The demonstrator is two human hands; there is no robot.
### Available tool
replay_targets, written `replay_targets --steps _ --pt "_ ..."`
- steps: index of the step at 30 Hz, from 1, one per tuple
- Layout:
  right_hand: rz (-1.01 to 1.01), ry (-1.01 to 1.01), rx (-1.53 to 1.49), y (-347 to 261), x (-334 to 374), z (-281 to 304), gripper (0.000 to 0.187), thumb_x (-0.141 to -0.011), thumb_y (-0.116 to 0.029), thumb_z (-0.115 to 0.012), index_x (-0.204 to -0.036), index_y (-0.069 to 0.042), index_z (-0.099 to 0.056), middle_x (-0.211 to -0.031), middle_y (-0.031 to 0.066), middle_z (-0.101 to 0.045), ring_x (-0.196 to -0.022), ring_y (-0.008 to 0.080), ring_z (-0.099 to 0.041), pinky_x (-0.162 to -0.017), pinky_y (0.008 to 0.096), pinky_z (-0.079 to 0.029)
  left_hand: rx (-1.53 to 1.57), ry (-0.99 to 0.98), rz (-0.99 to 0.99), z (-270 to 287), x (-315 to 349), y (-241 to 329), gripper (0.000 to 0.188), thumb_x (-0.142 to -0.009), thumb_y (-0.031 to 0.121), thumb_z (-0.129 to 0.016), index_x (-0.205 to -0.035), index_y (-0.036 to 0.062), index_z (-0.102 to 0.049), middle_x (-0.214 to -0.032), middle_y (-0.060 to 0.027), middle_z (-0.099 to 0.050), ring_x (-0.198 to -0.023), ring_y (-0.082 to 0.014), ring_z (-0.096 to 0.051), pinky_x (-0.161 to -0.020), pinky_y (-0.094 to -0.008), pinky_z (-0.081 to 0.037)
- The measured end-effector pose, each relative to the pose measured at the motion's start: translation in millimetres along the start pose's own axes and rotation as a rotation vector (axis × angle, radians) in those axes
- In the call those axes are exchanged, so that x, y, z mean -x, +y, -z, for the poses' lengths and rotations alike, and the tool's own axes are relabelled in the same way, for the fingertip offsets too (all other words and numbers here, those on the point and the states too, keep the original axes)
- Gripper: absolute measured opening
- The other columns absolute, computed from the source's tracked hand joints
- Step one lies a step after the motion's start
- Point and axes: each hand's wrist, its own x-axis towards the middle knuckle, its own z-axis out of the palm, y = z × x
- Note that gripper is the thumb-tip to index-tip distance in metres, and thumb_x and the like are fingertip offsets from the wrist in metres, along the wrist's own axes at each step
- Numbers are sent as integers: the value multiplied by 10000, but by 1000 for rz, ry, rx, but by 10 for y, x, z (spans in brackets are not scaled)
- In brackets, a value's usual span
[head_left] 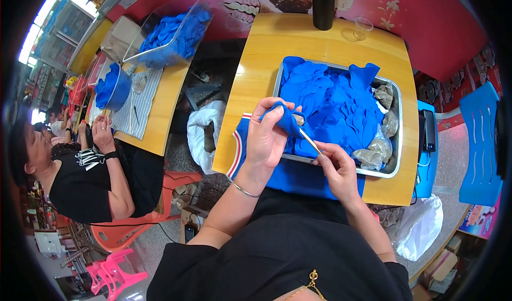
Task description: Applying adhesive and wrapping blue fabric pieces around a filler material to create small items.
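Note:
Above the front left of a metal tray [397, 150], my left hand [260, 143] pinches a small blue fabric piece [286, 120]. My right hand [341, 175] grips a thin light-coloured stick [311, 142], whose far end meets the blue piece. A small brownish bit shows there; I cannot tell what it is. Many blue fabric pieces [338, 106] fill the tray in a heap. Along its right side lie several clear bags [380, 147] with greyish-brown contents. Blue cloth [301, 182] with red-and-white trim lies between the tray and my body.
A black bottle [323, 5] and a clear cup [362, 28] stand at the table's back. To the left, a person [80, 178] sits at another table with a blue bucket [116, 90] and a clear bin [176, 37] of blue pieces. A blue chair [479, 138] stands right.

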Motion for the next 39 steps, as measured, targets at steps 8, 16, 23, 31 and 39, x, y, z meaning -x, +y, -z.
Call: replay_targets --steps 8,16,23,31,39 --pt "-7 12 41 36 0 37 264 -909 -44 -523 -1162 -13 -590 -834 43 -615 -783 85 -568 -711 226 -447 -48 53 44 -47 4 18 317 -876 8 -567 -1175 94 -505 -994 -72 -594 -966 -173 -593 -959 -470 -457" --pt "-28 28 72 33 -5 44 260 -910 -48 -525 -1160 -28 -593 -816 40 -622 -762 80 -563 -697 219 -442 -7 112 120 2 -11 -14 321 -883 55 -589 -1194 89 -515 -1010 -99 -592 -980 -217 -587 -866 -392 -506" --pt "-70 6 64 0 -29 53 238 -902 -40 -523 -1127 -31 -601 -787 31 -628 -718 86 -575 -649 235 -457 70 57 82 30 23 -121 261 -923 137 -558 -1178 79 -549 -1022 -105 -609 -986 -198 -588 -852 -368 -509" --pt "244 77 624 -306 -217 193 323 -839 8 -558 -1134 -120 -593 -815 107 -647 -707 227 -650 -595 319 -494 92 144 198 -31 59 -226 374 -970 318 -450 -1266 91 -461 -1275 -112 -511 -1199 -248 -480 -1004 -441 -398" --pt "413 -60 1394 -834 -358 282 337 -790 -113 -645 -1117 -184 -607 -776 64 -572 -638 238 -605 -532 340 -474 264 188 319 -91 101 -300 412 -1001 356 -336 -1316 95 -390 -1351 -126 -437 -1254 -262 -425 -1036 -452 -364"
